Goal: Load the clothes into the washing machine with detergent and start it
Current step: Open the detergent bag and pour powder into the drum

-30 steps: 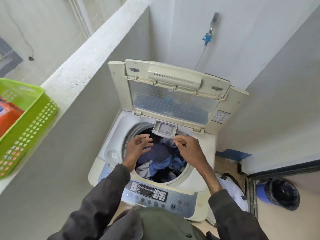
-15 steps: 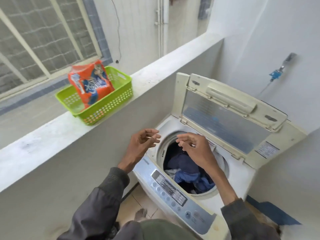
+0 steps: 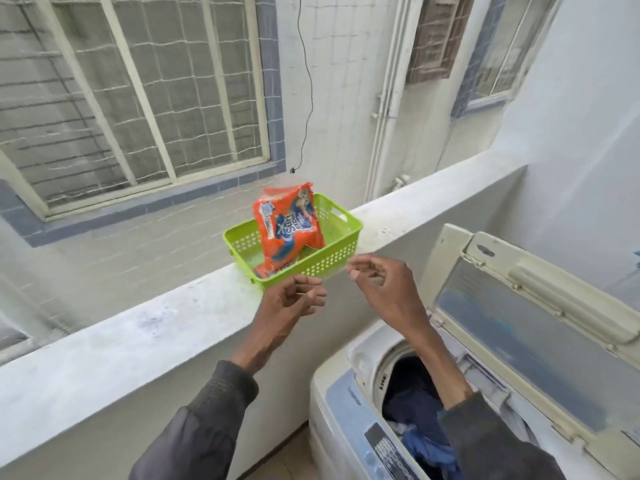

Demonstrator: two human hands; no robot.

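Detergent, in a crinkled orange-and-blue plastic packet [image 3: 289, 226], stands upright, leaning slightly, in a lime-green perforated plastic basket [image 3: 341, 254] on a pale concrete ledge [image 3: 138, 344]. The person's left hand [image 3: 289, 304] and right hand [image 3: 384, 289] hang in the air just short of the basket's near wall, apart from each other. Both are empty, with fingers loosely curled and thumbs near the fingertips, touching nothing. Dark grey sleeves [image 3: 207, 427] cover the forearms partway, leaving the wrists bare.

Below the right arm stands a white top-loading washing machine [image 3: 322, 410], its cream-framed, clear-panelled lid [image 3: 519, 323] raised open. Blue, navy and white clothes [image 3: 420, 424] lie heaped in the drum. A blue-grey control panel [image 3: 381, 448] runs along the machine's front edge.

Beyond the ledge, a barred and wire-meshed window [image 3: 138, 98] and a white drainpipe [image 3: 388, 98] mark the tiled wall of the neighbouring building.
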